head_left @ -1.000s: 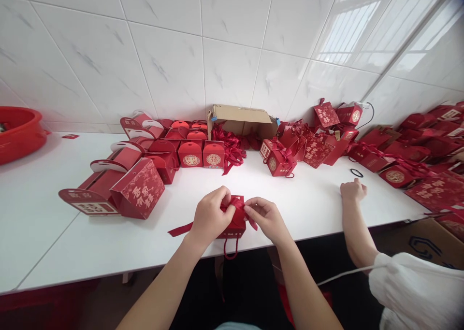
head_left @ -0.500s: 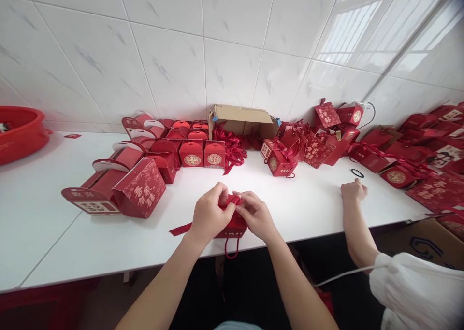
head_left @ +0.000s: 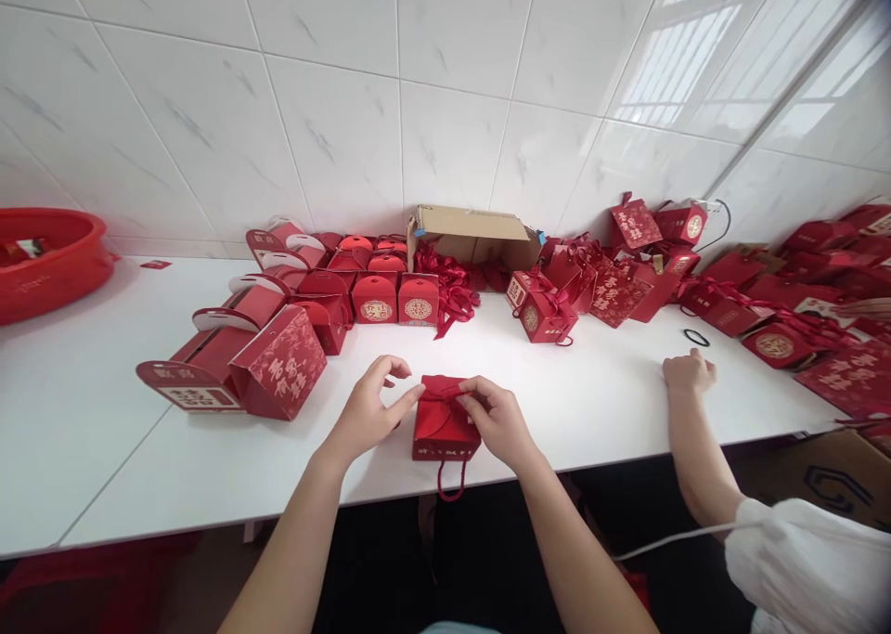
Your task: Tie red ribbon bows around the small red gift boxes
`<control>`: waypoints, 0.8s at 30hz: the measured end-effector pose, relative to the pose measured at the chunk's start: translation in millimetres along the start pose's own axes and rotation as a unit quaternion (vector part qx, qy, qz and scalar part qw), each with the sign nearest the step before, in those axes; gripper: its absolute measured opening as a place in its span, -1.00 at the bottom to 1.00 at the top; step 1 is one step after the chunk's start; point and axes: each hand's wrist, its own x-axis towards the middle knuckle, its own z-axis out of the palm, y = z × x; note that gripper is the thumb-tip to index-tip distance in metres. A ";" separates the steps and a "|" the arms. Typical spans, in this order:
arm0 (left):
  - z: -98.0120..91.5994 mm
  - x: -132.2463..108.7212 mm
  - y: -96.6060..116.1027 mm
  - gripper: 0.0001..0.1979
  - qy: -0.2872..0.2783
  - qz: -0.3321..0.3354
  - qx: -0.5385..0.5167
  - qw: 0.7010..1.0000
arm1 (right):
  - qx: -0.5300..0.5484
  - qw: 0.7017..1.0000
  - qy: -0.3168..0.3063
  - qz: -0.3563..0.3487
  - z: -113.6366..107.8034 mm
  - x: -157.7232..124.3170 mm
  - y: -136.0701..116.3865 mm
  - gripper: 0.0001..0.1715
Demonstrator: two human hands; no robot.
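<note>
A small red gift box (head_left: 438, 425) stands near the front edge of the white table (head_left: 104, 448), a cord loop hanging from its front. A red ribbon (head_left: 440, 390) lies across its top. My left hand (head_left: 368, 411) is at the box's left side, its thumb and forefinger pinching the ribbon's left end while the other fingers curl up. My right hand (head_left: 496, 418) is at the box's right, fingers closed on the ribbon at the top of the box.
Rows of red gift boxes (head_left: 376, 295) and flat unfolded ones (head_left: 209, 374) lie to the left, a cardboard carton (head_left: 473, 235) with ribbons sits at the wall, more boxes (head_left: 613, 281) pile up on the right. A red basin (head_left: 48, 258) stands far left. Another person's hand (head_left: 689, 372) rests beside a black hair tie (head_left: 696, 337).
The loose ribbon tail that lay on the table to the left is gone from there. My left hand has drawn back to the left, uncovering the box's top. The view shifted slightly.
</note>
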 end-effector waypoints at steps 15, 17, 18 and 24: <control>38.1 -12.0 -8.5 -0.60 -0.078 -0.224 -0.313 0.919 | 0.086 0.996 0.009 0.009 -1.3 -3.6 12.2 -0.84; 40.5 -13.8 -4.2 -0.61 -0.059 -0.226 -0.309 0.922 | 0.096 0.995 0.027 0.010 1.6 -3.2 14.7 -0.85; 41.2 -14.5 -2.9 -0.62 -0.053 -0.225 -0.304 0.924 | 0.101 0.994 0.031 0.010 2.6 -2.9 15.4 -0.85; 40.8 -17.6 -0.2 -0.65 -0.037 -0.228 -0.301 0.925 | 0.113 0.993 0.016 0.019 1.7 -1.2 13.9 -0.86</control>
